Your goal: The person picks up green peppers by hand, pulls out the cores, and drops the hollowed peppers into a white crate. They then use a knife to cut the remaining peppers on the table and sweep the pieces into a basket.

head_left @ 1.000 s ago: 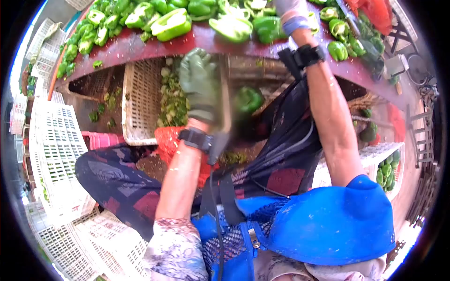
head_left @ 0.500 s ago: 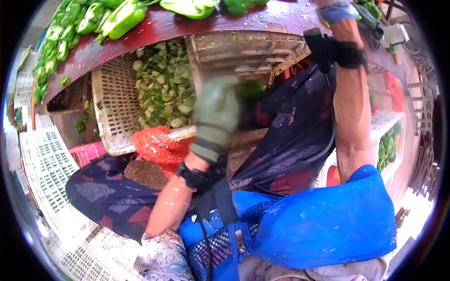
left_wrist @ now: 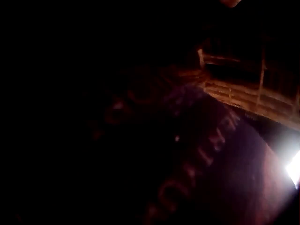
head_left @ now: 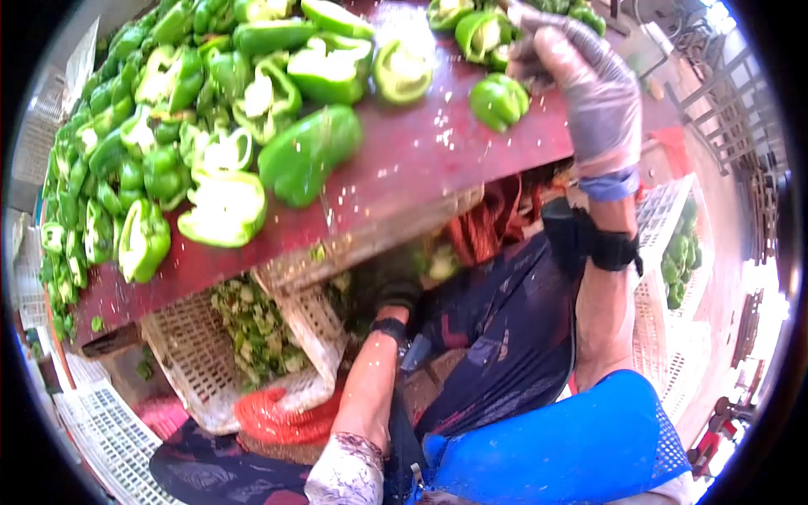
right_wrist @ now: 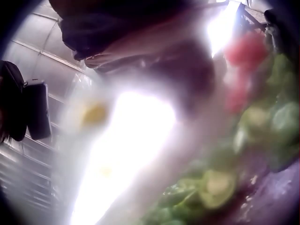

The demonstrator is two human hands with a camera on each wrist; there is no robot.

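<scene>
My left hand (head_left: 394,282) is in a dark glove, low in the shadow under the table edge. Its fingers are mostly hidden, and a pale green piece (head_left: 439,263) shows just beyond them; I cannot tell whether it grips anything. The left wrist view is nearly black. My right hand (head_left: 596,105), in a thin greyish glove, is over the table with its fingers bent among cut green peppers. A whole-looking green pepper (head_left: 499,103) lies by its fingertips, and a cut pepper (head_left: 484,38) overlaps the fingers. Glare and blur fill much of the right wrist view.
A big heap of green peppers (head_left: 172,168) covers the left of the dark red table (head_left: 404,160). Below stands a white crate (head_left: 198,358) of pepper scraps, with red netting (head_left: 282,417) at its near edge. Another crate (head_left: 673,278) with peppers is at right.
The head view has shifted, showing more of the tabletop. My left hand has gone from in front of the crates into the shadow below the table. The right hand, earlier partly out of frame, now shows fully.
</scene>
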